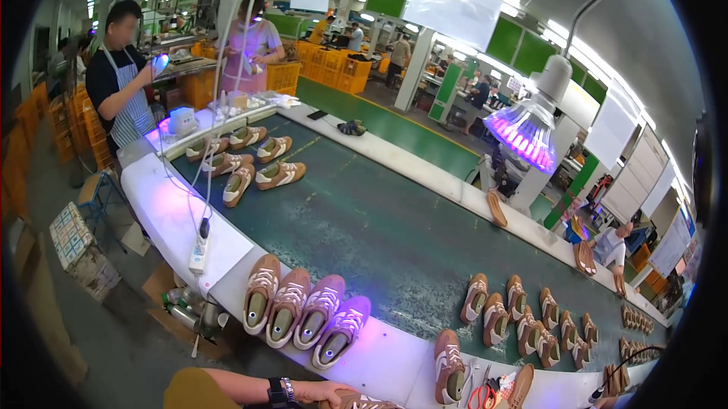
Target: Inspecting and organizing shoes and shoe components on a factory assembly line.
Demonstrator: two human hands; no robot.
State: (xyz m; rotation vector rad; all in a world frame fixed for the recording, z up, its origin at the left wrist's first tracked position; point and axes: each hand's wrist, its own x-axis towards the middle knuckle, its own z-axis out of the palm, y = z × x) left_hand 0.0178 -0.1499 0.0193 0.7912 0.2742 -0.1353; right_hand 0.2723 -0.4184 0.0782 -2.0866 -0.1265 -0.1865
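My left hand (331, 392), with a black watch on the wrist, lies at the bottom edge with its fingers over a brown shoe (365, 402) that is mostly cut off by the frame. Just beyond it, a row of several brown shoes with white laces (303, 310) stands on the white edge of the belt, the right ones tinted purple by lamp light. Only a sliver of my right hand (609, 403) shows at the lower right edge, beside a small pen-like tool on a black cable (596, 393); its grip is hidden.
A wide green conveyor belt (364, 219) runs from near right to far left, carrying groups of brown shoes (523, 318) (250, 162). A purple lamp (527, 132) hangs above it. Red-handled scissors (481, 395) and a white power strip (199, 253) lie on the rim. Two people (121, 75) stand at the far end.
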